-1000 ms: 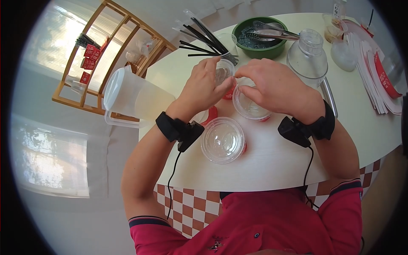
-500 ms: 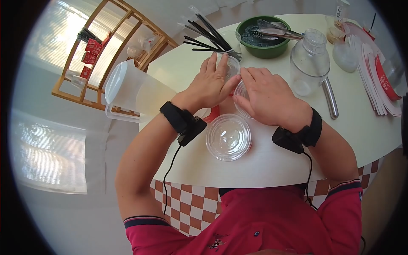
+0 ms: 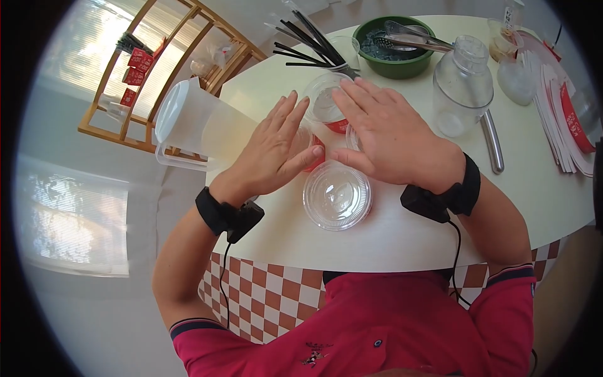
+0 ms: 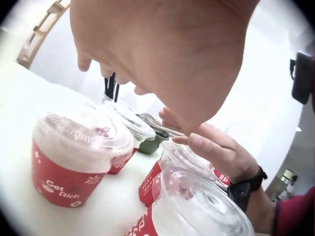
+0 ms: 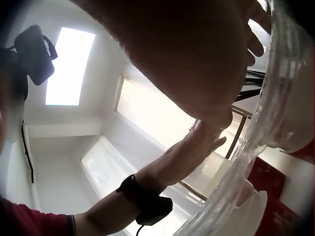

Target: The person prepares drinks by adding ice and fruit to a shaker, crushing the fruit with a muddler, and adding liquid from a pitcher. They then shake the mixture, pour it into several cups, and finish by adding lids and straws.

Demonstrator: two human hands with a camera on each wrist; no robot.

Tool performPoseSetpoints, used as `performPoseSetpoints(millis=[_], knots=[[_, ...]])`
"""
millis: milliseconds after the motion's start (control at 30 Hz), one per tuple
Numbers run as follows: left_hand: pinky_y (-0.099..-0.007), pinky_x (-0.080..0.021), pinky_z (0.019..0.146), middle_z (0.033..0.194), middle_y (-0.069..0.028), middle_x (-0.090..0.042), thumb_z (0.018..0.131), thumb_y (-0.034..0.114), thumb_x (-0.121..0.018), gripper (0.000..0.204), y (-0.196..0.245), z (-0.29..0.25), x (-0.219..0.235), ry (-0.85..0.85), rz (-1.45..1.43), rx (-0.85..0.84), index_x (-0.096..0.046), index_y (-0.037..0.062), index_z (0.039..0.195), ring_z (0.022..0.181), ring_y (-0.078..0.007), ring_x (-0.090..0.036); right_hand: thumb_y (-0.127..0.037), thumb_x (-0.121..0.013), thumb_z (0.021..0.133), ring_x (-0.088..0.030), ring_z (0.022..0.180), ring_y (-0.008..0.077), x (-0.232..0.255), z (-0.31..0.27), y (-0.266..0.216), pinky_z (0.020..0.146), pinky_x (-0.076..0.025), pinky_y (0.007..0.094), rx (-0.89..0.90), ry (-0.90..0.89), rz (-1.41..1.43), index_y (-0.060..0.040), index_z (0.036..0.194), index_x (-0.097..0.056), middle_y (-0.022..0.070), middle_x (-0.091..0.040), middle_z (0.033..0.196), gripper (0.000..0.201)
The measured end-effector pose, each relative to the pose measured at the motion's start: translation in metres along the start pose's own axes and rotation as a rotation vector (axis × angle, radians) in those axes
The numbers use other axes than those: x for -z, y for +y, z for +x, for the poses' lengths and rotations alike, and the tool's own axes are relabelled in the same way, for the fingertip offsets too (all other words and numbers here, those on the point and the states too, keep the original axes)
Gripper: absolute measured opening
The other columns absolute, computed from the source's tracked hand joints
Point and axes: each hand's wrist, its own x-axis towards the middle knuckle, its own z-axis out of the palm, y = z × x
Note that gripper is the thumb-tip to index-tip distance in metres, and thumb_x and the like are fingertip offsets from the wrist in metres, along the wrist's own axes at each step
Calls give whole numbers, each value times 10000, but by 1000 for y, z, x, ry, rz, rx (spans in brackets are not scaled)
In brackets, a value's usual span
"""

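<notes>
Several lidded cups with red sleeves stand close together on the table. The nearest cup (image 3: 338,195) has a clear lid; the far cup (image 3: 327,100) sits just beyond the right fingertips. My left hand (image 3: 267,147) is spread, palm down, above the left cup, whose red side shows by the thumb. Over another cup, mostly hidden, hovers my right hand (image 3: 392,135) with straight fingers. In the left wrist view, the left hand (image 4: 167,54) hangs above the cups, apart from the "Get Rich" cup (image 4: 69,182). Whether the right hand touches its lid, I cannot tell.
A pitcher (image 3: 207,129) of pale liquid stands left. Black straws (image 3: 314,44), a green bowl (image 3: 396,66) with tongs, and a clear jar (image 3: 463,88) are at the back. A metal rod (image 3: 493,143) and stacked paper sleeves (image 3: 556,116) lie right.
My left hand has moved left and toward me, off the far cup, uncovering it. The right hand has straightened its fingers and shifted slightly right.
</notes>
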Motion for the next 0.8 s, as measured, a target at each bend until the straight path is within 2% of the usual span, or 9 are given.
performPoseSetpoints(millis=[67,167,500,600,700,800], knots=[[-509,-186,1220,1602,-302,-254,983,585,-491,841,-6,-6,-17,4,70,-3,-280,18,1568,1507,-446,-212,-583,-563,936,-367,1450,350,-2,-3,-3,1169,-278,472,10,-160,-26,36,1461,-443,225,-440,1524,820],[-534,-167,1217,1611,-283,-249,988,590,-471,837,-9,-5,-27,28,100,-17,-272,24,1571,1511,-447,-198,-639,-530,931,-367,1454,345,-3,-3,-3,1176,-263,489,0,-178,-36,26,1466,-452,211,-437,1535,856],[-517,-168,1225,1607,-282,-256,995,629,-420,836,-7,-9,-30,74,92,-3,-308,16,1553,1510,-418,-222,-602,-597,907,-400,1418,368,4,2,-4,1141,-310,499,47,-160,-61,50,1436,-474,244,-466,1490,849],[-503,-196,1216,1606,-274,-271,1001,538,-480,773,-6,-9,-30,117,38,10,-306,31,1558,1503,-430,-231,-588,-618,899,-420,1388,395,5,3,-5,1133,-320,500,65,-119,-22,79,1423,-466,273,-479,1457,862],[-497,-212,1217,1568,-321,-307,1010,586,-445,777,-9,-9,-30,283,-56,7,-377,0,1516,1492,-436,-258,-551,-649,894,-444,1362,408,11,8,-2,1128,-333,497,52,-62,59,93,1406,-472,275,-482,1451,842],[-460,-263,1202,1528,-288,-399,1032,536,-447,713,-19,-15,-26,494,-280,72,-414,-9,1491,1458,-397,-348,-433,-703,893,-525,1278,406,28,13,-3,1085,-406,452,10,-32,167,77,1343,-541,264,-558,1369,699]])
